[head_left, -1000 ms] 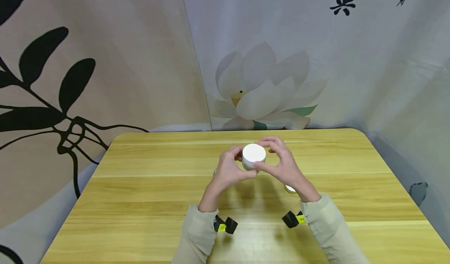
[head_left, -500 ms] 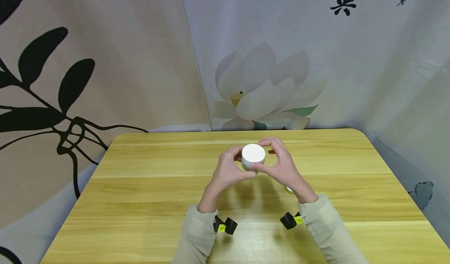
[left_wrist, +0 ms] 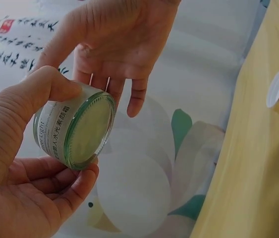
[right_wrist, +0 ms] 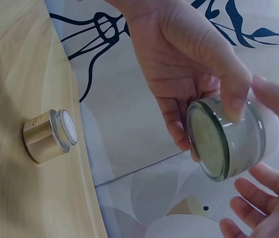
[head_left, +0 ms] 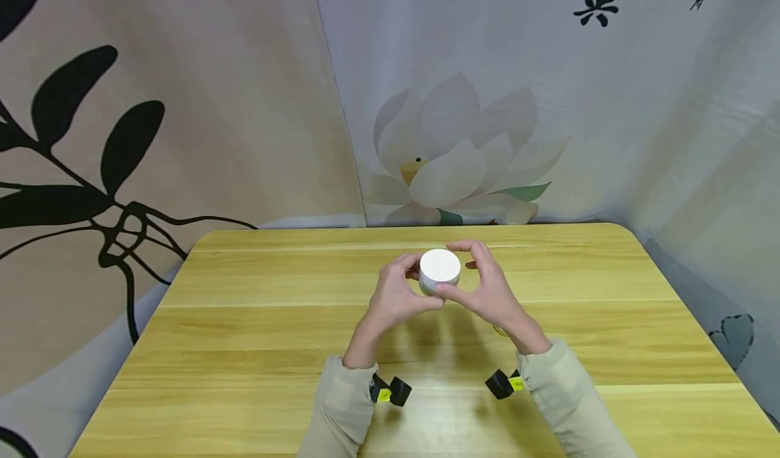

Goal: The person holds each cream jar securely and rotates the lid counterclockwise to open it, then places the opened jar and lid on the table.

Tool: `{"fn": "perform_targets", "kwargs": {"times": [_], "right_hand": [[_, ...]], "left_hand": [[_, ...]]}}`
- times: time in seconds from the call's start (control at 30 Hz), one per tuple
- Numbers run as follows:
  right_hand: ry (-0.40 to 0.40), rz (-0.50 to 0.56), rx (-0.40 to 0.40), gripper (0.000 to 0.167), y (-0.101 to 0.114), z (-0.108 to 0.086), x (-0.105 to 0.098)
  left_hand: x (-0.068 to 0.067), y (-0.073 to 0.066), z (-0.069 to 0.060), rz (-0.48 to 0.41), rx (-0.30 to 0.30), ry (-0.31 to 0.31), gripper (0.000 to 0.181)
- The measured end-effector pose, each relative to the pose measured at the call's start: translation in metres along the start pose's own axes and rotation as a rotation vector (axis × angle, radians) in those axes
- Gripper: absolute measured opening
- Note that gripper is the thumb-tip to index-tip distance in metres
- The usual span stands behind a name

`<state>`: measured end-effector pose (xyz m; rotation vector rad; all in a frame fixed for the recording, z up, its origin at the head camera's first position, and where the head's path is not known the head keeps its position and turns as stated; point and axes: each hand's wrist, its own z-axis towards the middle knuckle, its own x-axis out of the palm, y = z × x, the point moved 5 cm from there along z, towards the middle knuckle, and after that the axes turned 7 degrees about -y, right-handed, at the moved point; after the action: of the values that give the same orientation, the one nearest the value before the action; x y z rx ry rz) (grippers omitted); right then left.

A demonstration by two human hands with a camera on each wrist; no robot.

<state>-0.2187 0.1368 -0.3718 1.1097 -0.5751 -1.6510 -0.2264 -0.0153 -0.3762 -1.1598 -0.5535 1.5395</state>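
Note:
A squat glass cream jar with a white lid is held above the table. My left hand grips its glass body, thumb on one side and fingers curled round the other. Small print shows on the label; the glass base faces the left wrist camera. My right hand reaches round the lid, with thumb and index finger at opposite edges. The other right fingers stand off the jar. In the right wrist view, part of the right thumb lies against the lid.
A small gold jar with a white top stands on the wooden table; in the head view my right wrist mostly covers it. Behind the table hangs a printed curtain.
My right hand has shifted slightly left, and its wrist now covers more of the gold jar. The cream jar and left hand have barely moved.

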Motion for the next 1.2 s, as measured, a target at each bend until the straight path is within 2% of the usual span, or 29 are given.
{"fn": "perform_targets", "kwargs": {"times": [0.2,0.4,0.53,0.67,0.9,1.2], "right_hand": [[-0.037,-0.008,0.018,0.046,0.0015,0.0015,-0.0015],[0.023,-0.002,-0.027,0.047,0.0077,0.0009,-0.0025],[0.053,0.004,-0.054,0.053,0.0016,0.0002,-0.0007],[0.028,0.005,-0.025,0.057,-0.0008,0.0004,0.0004],[-0.021,0.003,0.019,0.048,0.0,0.0025,-0.0013],[0.043,0.002,-0.052,0.054,0.0017,0.0002,-0.0017]], "left_hand": [[0.0007,0.001,0.0008,-0.014,0.003,-0.008,0.052],[-0.0006,0.0023,0.0004,-0.017,0.009,-0.015,0.051],[-0.0008,0.0016,0.0007,-0.019,0.016,-0.012,0.051],[-0.0003,0.0021,0.0015,-0.015,0.007,-0.006,0.053],[-0.0002,0.0019,0.0014,-0.024,0.002,-0.006,0.052],[-0.0004,0.0028,0.0008,-0.028,0.019,-0.011,0.051]]}}
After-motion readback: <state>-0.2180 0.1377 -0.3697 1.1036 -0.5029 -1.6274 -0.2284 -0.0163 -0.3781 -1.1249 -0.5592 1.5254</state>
